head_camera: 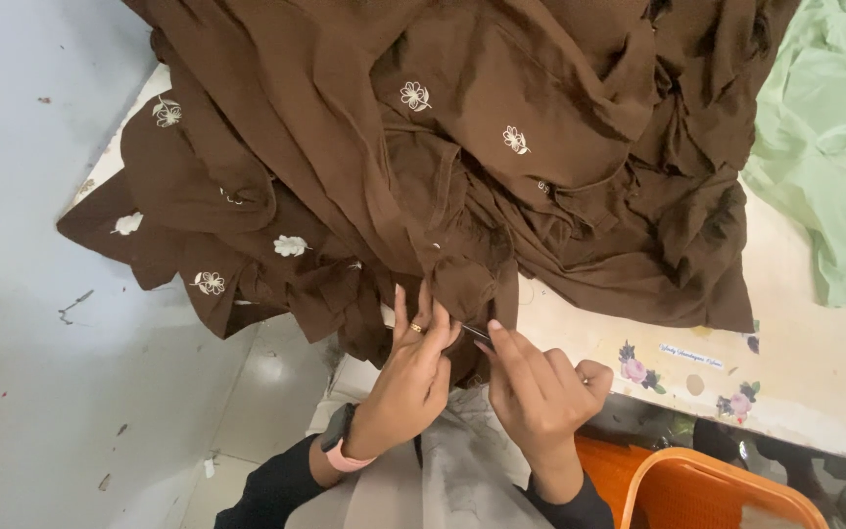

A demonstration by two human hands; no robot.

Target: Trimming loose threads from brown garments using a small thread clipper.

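Observation:
A large pile of dark brown cloth [462, 147] with small white embroidered flowers hangs over the edge of a pale table [815, 362]. My left hand [413, 377], with a ring and a pink-strapped watch, pinches a hanging fold of the brown cloth. My right hand [540, 387] sits right beside it, fingers closed on a small dark metal tool [477, 335] whose tip touches the same fold. I cannot tell what kind of tool it is.
Light green cloth [824, 157] lies at the table's right. An orange plastic basket [707, 490] stands below the table edge at lower right. Flower stickers [638, 370] mark the table's front. Grey floor [22, 372] with small scraps spreads to the left.

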